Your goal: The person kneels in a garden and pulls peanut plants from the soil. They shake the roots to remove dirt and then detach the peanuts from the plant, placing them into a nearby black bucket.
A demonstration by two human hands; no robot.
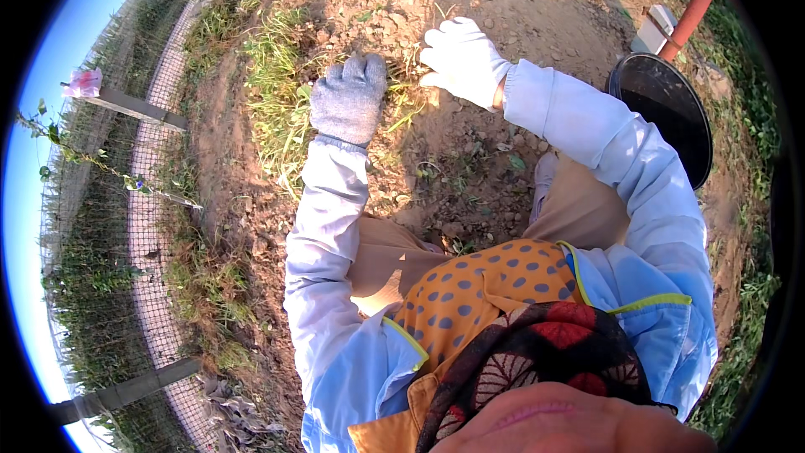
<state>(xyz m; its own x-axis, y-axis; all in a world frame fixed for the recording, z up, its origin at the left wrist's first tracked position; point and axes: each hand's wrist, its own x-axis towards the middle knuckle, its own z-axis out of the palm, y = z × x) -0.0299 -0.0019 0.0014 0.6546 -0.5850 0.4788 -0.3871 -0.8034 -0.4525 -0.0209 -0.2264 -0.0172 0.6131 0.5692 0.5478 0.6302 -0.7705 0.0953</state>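
My left hand [349, 99], in a grey knit glove, is low over the soil at the right side of a clump of green grass [270, 69]. Its fingers are curled; whether they hold any grass is hidden. My right hand [462, 63], in a white glove, is a little to the right with its fingers bent towards the left hand. Thin yellowish stems [412, 63] stand between the two hands, close to the right fingertips. The white glove is overexposed, so its grip does not show. Loose clods of soil [390, 22] lie around and beyond both hands.
A black round bucket [666, 113] stands right of my right arm, near a reddish pipe [695, 9] and a pale box-like object [655, 28]. Along the left run a wire mesh fence [148, 201] and posts [135, 107]. My knees are bent close below the hands.
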